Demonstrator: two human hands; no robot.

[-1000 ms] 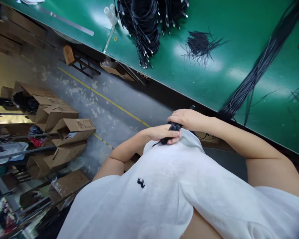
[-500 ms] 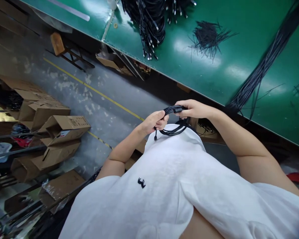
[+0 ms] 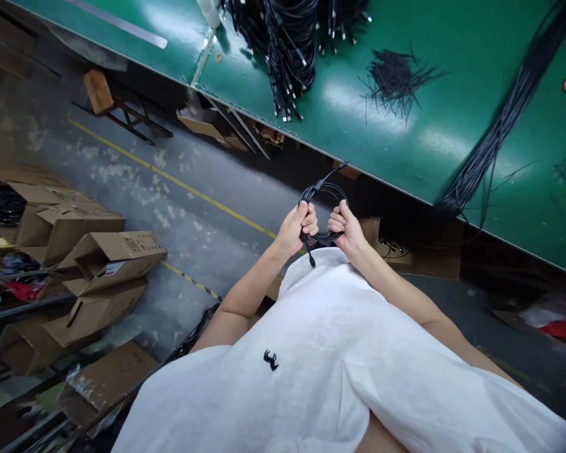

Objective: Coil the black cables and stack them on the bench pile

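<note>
A coiled black cable is held in front of my white shirt, just off the edge of the green table. My left hand is closed on the coil's left side, with a plug end hanging below it. My right hand is closed on the coil's right side. The loop stands up above both fists, and another cable end sticks up toward the table edge.
On the table lie a heap of coiled black cables, a pile of black ties and a long bundle of black cables. Open cardboard boxes stand on the grey floor at left. A wooden stool stands beside the table.
Both hands have drawn together and risen away from my shirt. The cable, first bunched under the hands, then stretched between them, now forms an upright loop held in both fists.
</note>
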